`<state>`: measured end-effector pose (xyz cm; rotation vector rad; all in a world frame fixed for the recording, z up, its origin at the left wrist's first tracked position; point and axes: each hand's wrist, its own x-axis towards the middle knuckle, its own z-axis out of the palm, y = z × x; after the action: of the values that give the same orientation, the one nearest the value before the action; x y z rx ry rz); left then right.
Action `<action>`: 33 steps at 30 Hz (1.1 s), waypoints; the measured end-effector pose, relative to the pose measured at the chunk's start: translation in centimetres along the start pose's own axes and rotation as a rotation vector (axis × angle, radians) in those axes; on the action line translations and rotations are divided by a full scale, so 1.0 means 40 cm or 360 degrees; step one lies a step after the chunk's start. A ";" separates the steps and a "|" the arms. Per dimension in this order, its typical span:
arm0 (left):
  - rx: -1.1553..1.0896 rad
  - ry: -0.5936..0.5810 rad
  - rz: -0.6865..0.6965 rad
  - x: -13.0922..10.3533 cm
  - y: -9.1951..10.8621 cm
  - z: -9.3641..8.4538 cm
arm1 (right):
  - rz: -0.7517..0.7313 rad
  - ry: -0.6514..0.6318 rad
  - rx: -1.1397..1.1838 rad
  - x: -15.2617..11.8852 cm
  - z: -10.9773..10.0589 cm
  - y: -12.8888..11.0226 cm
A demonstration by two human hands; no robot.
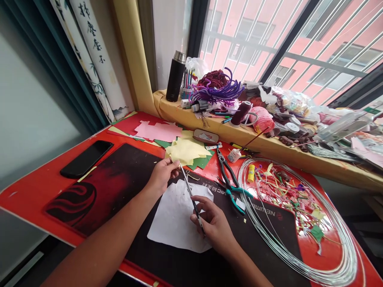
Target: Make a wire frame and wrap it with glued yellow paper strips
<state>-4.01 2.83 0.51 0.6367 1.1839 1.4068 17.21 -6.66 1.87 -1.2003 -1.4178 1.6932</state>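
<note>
My right hand [211, 223] grips a slim, long tool [189, 188] with a pale, shiny front and a dark handle; its exact kind is unclear. The tool slants away over a sheet of white paper [170, 215] with uneven edges. My left hand [163, 175] is closed in a pinch at the tool's far end, and whatever lies between its fingertips is too small to make out. Just beyond those fingers lie cut yellow paper pieces [187, 147] over green paper [202, 161]. A small, thin gold-coloured item [191, 175] rests near the tool's tip.
Black-handled pliers [227, 167] and teal-handled pliers [235, 199] lie right of the paper. A big wire coil [347, 239] surrounds paper scraps [299, 199] and a glue stick [251, 173]. A phone [86, 158] lies left. A dark flask [176, 75] stands on the crowded sill.
</note>
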 end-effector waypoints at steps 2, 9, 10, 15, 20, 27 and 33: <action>0.0011 -0.0006 -0.0006 0.001 -0.001 -0.001 | 0.0003 -0.0012 -0.0004 -0.001 -0.003 0.002; 0.0047 -0.0023 -0.0010 0.002 -0.001 -0.004 | 0.0013 -0.0015 0.0020 0.000 -0.007 0.000; 0.0045 -0.0024 -0.0010 0.003 -0.002 -0.004 | 0.0017 -0.0017 0.0030 0.000 -0.007 -0.001; 0.0028 -0.0046 -0.0005 0.005 -0.013 -0.005 | 0.0024 -0.0034 0.0084 -0.001 -0.006 -0.002; 0.0018 -0.0052 0.0001 0.005 -0.016 -0.003 | 0.0018 -0.0031 0.0054 0.000 -0.009 -0.001; 0.0031 -0.0047 -0.0021 0.006 -0.013 -0.004 | 0.0028 -0.0026 0.0026 -0.002 -0.011 0.004; 0.0015 -0.0029 -0.0036 0.001 -0.005 0.001 | 0.0024 -0.0012 0.0009 -0.003 -0.007 -0.005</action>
<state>-3.89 2.86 0.34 0.6398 1.1805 1.3748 17.50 -6.60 2.08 -1.2057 -1.4108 1.7126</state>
